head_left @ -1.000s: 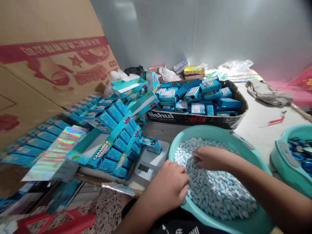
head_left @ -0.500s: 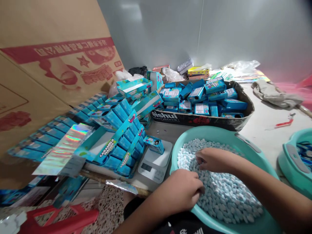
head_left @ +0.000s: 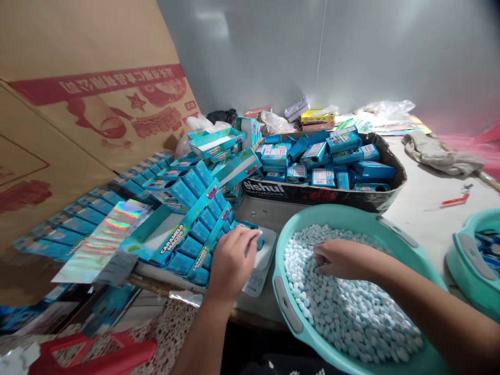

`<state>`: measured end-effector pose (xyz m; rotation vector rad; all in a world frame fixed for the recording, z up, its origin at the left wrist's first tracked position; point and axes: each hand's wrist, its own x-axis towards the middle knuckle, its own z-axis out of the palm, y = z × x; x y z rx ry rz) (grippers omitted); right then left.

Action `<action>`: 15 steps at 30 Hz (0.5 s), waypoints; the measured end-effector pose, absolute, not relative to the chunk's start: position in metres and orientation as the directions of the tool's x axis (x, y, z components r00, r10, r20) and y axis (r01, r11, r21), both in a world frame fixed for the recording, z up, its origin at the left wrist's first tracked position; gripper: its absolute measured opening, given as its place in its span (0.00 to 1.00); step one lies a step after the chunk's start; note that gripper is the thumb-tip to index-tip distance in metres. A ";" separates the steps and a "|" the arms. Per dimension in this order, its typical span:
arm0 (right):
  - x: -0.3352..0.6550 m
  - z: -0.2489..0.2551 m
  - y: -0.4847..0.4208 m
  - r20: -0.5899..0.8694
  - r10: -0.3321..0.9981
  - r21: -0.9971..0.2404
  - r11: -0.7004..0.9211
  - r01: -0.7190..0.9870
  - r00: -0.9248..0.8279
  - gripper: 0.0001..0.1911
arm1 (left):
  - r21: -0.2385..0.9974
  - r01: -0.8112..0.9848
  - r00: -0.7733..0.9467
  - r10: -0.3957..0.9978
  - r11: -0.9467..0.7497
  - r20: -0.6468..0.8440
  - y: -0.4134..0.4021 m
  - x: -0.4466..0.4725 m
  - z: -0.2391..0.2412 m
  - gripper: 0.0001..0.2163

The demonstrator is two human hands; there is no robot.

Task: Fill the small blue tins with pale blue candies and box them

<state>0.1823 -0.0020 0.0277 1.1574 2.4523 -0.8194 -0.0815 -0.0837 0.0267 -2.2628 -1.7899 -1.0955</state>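
On far-left corner of flat white scale (head_left: 268, 249): small blue tin (head_left: 261, 240), rounded edges, printed, mostly covered. Versus half a second ago: left hand (head_left: 234, 260) off the near-left rim of turquoise basin (head_left: 347, 216), now over the tin, fingers bent and close together at its top. Can't tell if pinching or just touching. Scale readout now hidden behind that hand; basin's grey grip (head_left: 288, 304) now uncovered. Right hand (head_left: 332, 256) unchanged: fingers bunched down into pale blue-and-white candies (head_left: 347, 312), small rounded pieces, toward basin's far-left side. Can't tell if holding any.

Just left of scale, at front edge of white surface (head_left: 416, 192): glossy printed card tray (head_left: 172, 242), tilted, tins in rows. Left of that: silvery holographic sheet (head_left: 99, 242), shiny, streaked. Behind basin: black carton (head_left: 300, 194), ragged rim, heaped with loose tins (head_left: 314, 152), round holes in some. At surface's right edge: second basin (head_left: 461, 284), smooth plastic, blue pieces inside. Toward far-right corner: crumpled grey cloth (head_left: 437, 154). Along left edge: tall brown cardboard box (head_left: 94, 39), red print.
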 end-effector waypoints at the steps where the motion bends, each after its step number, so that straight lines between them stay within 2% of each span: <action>1: 0.183 0.028 -0.002 -0.493 0.604 -0.363 0.512 0.778 -0.627 0.05 | 0.374 0.883 0.023 0.821 -0.285 0.571 -0.081 -0.090 0.027 0.07; 6: 0.185 0.023 -0.002 -0.475 0.608 -0.370 0.517 0.772 -0.636 0.05 | 0.399 0.905 -0.069 0.872 -0.150 0.485 -0.069 -0.100 0.027 0.08; 10: 0.186 0.021 -0.001 -0.467 0.614 -0.378 0.513 0.771 -0.637 0.05 | 0.489 0.843 -0.086 0.840 -0.225 0.536 -0.074 -0.075 0.030 0.08; 12: 0.185 0.020 -0.001 -0.466 0.612 -0.381 0.512 0.769 -0.639 0.06 | 0.529 0.780 0.029 0.864 -0.333 0.502 -0.082 -0.054 0.034 0.09; 15: 0.184 0.019 -0.001 -0.445 0.597 -0.398 0.536 0.744 -0.668 0.05 | 0.536 0.673 0.433 0.859 -0.510 0.274 -0.098 -0.020 0.037 0.09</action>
